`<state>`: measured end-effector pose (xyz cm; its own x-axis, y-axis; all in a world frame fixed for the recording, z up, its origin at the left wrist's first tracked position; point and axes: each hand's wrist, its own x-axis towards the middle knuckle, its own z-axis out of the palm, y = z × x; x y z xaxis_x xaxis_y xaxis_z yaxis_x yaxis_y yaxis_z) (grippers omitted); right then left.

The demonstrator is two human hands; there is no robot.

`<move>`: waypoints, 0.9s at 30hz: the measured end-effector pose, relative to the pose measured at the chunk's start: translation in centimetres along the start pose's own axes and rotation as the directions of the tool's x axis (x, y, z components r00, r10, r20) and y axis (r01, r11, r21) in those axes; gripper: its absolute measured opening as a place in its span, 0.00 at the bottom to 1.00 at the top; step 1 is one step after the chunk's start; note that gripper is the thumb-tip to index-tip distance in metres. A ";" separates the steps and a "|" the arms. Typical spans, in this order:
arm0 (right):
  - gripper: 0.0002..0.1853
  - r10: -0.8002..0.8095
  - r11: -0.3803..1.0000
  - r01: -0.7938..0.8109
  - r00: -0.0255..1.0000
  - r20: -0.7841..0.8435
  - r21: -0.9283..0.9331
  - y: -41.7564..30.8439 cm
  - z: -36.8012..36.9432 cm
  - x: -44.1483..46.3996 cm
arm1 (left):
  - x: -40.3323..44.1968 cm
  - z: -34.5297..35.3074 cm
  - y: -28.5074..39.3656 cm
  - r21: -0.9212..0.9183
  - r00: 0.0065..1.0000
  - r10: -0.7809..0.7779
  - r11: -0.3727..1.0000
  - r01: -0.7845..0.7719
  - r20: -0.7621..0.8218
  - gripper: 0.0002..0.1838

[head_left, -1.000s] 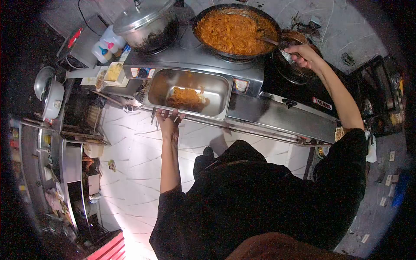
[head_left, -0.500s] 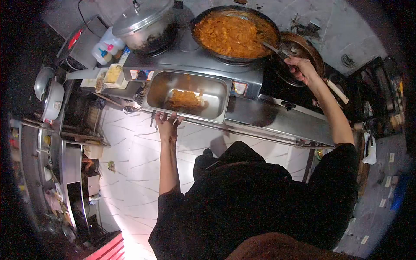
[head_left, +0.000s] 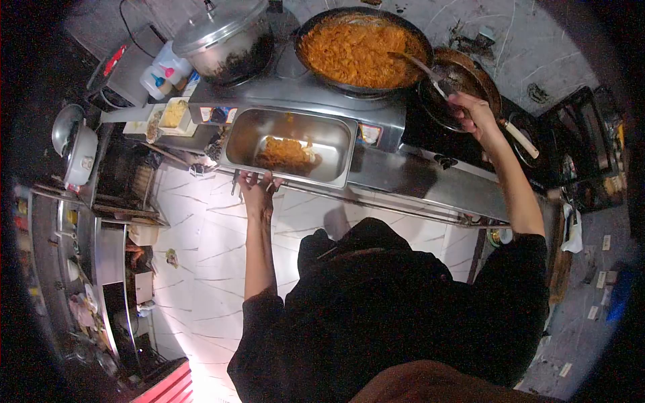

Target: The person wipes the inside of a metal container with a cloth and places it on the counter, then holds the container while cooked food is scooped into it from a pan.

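A wide dark pan (head_left: 363, 50) full of orange-brown food stands on the stove at the top. My right hand (head_left: 472, 113) is wrapped round the handle of a metal utensil (head_left: 422, 68), whose far end rests in that food. Nearer to me, a rectangular steel container (head_left: 329, 141) sits at the counter's front edge with a small heap of the same-coloured food (head_left: 285, 153) on its bottom. My left hand (head_left: 259, 191) grips the container's near rim toward its left side, fingertips at the edge.
A lidded pot (head_left: 225, 47) stands left of the wide pan. Right of it are a brown empty-looking pan (head_left: 470, 77) and a pale handle (head_left: 521, 139). Squeeze bottles (head_left: 161, 79) and a white tub of yellow food (head_left: 176, 114) are at the left. Shelves line the far left.
The utensil's end has moved left and up within the food in the wide pan. My right hand first shifted down, then slightly right. My left hand stays at the container's rim.
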<state>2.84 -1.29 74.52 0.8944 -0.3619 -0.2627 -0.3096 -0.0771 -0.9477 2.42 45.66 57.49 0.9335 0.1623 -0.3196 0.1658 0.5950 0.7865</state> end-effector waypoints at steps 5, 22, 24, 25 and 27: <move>0.16 -0.077 0.991 0.076 0.997 -0.005 -0.111 -5.5 -0.4 -2.5 | -0.5 0.8 0.4 0.046 0.999 0.002 0.999 0.000 -0.035 0.30; 0.34 -0.010 0.982 0.021 0.998 0.061 -0.189 -4.8 0.5 -5.9 | 0.0 0.1 -0.4 0.003 0.998 0.069 0.998 -0.069 -0.011 0.25; 0.33 -0.019 0.978 0.031 0.998 0.060 -0.204 -5.4 0.6 -7.0 | 0.0 0.1 -0.3 0.003 0.998 0.067 0.998 -0.067 0.005 0.25; 0.32 -0.026 0.975 0.038 0.998 0.057 -0.217 -5.9 0.9 -7.7 | 0.0 0.0 -0.3 0.002 0.998 0.064 0.998 -0.064 0.008 0.25; 0.31 -0.024 0.972 0.040 0.997 0.069 -0.230 -6.3 1.3 -8.8 | 0.0 0.4 -0.3 0.013 0.998 0.047 0.999 -0.047 -0.035 0.27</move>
<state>-2.61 3.59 82.56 0.9219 -0.2948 -0.2514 -0.3396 -0.3029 -0.8905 2.51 45.22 57.46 0.9287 0.2175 -0.3003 0.1262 0.5762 0.8075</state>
